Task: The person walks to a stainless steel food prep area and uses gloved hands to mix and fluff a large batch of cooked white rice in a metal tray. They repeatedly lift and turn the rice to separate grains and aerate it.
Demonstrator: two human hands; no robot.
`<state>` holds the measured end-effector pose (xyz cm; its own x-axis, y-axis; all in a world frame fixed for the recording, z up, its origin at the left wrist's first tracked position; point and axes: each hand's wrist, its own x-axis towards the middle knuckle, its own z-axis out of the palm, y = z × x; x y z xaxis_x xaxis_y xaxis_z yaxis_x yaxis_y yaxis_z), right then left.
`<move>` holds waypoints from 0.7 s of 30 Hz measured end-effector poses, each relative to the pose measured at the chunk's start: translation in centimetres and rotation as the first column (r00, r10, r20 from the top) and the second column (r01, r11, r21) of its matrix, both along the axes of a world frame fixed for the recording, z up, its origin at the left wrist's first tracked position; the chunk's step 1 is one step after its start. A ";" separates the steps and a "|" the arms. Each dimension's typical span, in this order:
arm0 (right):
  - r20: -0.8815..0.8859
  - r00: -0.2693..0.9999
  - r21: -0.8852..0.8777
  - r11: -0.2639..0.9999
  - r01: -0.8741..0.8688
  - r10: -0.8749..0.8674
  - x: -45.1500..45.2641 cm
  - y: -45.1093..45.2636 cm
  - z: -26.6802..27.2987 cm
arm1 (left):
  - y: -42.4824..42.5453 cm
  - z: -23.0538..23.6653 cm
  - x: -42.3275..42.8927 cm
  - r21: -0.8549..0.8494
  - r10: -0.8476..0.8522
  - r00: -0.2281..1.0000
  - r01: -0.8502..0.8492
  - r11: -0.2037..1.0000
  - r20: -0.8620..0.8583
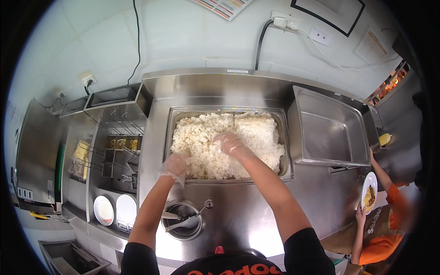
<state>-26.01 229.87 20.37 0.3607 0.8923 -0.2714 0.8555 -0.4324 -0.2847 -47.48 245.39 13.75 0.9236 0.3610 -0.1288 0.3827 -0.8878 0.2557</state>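
Observation:
A deep steel food pan [288, 172] full of cooked white rice [202, 144] is set into the counter before me. Thin clear plastic gloves cover both hands. My right hand [229, 143] is on the rice near the middle of the pan, its fingers curled downward and partly hidden. My left hand [174, 165] is at the pan's left edge, with its fingertips against the rice. Whether either hand grips any rice is not visible. To the right of my right hand, the rice forms a denser, flatter block; on the left it looks looser.
An empty steel pan [333, 127] stands tilted at the right. Nearer me, a round steel pot [185, 220] holds utensils. Wire-handled baskets [120, 147] and white plates [103, 210] are at the left. At the right, a co-worker in orange holds a plate of noodles [369, 194].

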 end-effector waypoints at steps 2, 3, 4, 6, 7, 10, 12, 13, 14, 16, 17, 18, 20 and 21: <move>0.036 0.995 0.062 0.994 0.091 -0.094 -0.2 -0.2 0.9 | 0.4 0.6 0.5 0.087 -0.016 0.998 0.010 0.996 0.066; 0.012 0.990 0.067 0.988 0.137 -0.138 -0.4 -0.4 1.4 | 0.3 1.0 1.1 0.150 -0.024 0.992 0.006 0.989 0.123; -0.008 0.982 0.039 0.981 0.191 -0.190 -0.5 -0.6 1.9 | 0.2 1.5 1.6 0.206 -0.023 0.993 -0.001 0.979 0.114; -0.047 0.972 0.045 0.972 0.231 -0.229 -0.8 -0.6 2.6 | -0.6 2.9 2.8 0.136 0.043 0.975 -0.074 0.988 0.219; -0.065 0.974 0.082 0.972 0.220 -0.215 -0.7 -0.5 2.9 | -1.0 3.9 3.6 0.097 0.083 0.968 -0.108 0.989 0.239; -0.074 0.986 0.048 0.987 0.155 -0.151 0.0 -0.4 2.8 | -2.1 6.8 5.7 -0.064 0.206 0.978 -0.204 0.977 0.032; -0.077 0.991 0.073 0.990 0.119 -0.114 0.6 -0.4 2.3 | -2.3 8.0 6.7 -0.007 0.191 0.981 -0.191 0.981 -0.013; -0.079 0.992 0.133 0.985 0.111 -0.101 0.9 -0.5 1.9 | -2.3 8.2 7.0 0.022 0.185 0.982 -0.184 0.983 -0.035; -0.068 0.994 0.179 0.980 0.091 -0.080 1.2 -0.5 1.5 | -2.2 8.1 7.2 -0.011 0.215 0.976 -0.216 0.976 -0.042; -0.112 0.989 0.268 0.955 0.125 -0.098 1.6 -0.3 0.9 | -2.1 7.2 7.1 -0.080 0.277 0.959 -0.281 0.956 -0.066; -0.122 0.985 0.285 0.947 0.152 -0.121 1.7 -0.2 0.7 | -2.0 6.5 6.9 -0.046 0.167 0.985 -0.165 0.985 0.043; -0.124 0.985 0.328 0.932 0.156 -0.121 1.6 -0.1 0.6 | -1.8 5.9 6.6 0.001 0.051 0.988 -0.051 0.999 0.148; -0.125 0.978 0.374 0.905 0.203 -0.168 1.2 0.1 0.8 | -1.7 4.8 6.1 -0.019 -0.023 0.971 0.029 0.999 0.240; -0.125 0.980 0.416 0.889 0.192 -0.153 0.9 0.3 1.1 | -1.8 4.5 5.8 -0.097 0.024 0.973 -0.002 0.995 0.231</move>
<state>-25.07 230.13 21.45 0.5121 0.8550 0.0819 0.7419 -0.3923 -0.5438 -41.67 243.63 18.29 0.9276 0.3697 0.0537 0.3144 -0.8502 0.4223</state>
